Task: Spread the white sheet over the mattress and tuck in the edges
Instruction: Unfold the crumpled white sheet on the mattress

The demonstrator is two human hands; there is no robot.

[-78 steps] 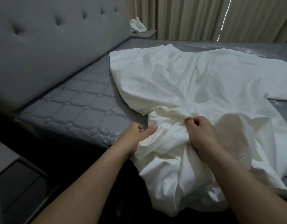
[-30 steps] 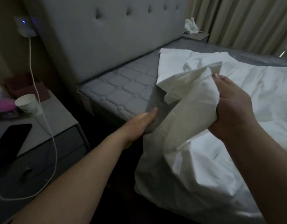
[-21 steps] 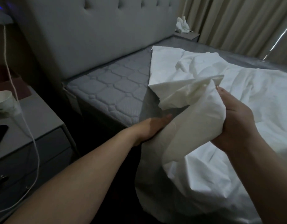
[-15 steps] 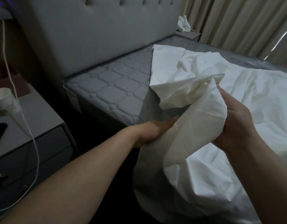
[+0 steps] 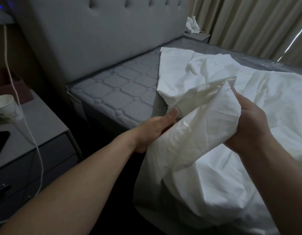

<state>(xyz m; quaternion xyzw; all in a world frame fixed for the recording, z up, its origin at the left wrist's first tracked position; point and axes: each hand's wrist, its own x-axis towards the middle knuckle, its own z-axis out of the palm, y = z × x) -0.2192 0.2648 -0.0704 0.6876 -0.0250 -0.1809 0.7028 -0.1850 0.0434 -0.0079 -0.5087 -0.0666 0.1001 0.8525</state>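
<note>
Head view: the white sheet [image 5: 214,133] lies bunched across the mattress [image 5: 123,92], its near part draped over the side and the corner by the headboard [image 5: 104,31] bare. Spreading appears to be in hand; no edge is tucked. The right hand [image 5: 245,122] grips a raised wad of sheet, fingers curled round it. The left hand [image 5: 155,128] reaches in under the fold, thumb extended; whether its fingers clasp cloth cannot be told. Next move likely calls for finding the corner and drawing it toward the bare corner.

Dim room, daylight leaking through a gap in the curtains [image 5: 248,22], deep shadows lower left, wide-angle bending at edges.
</note>
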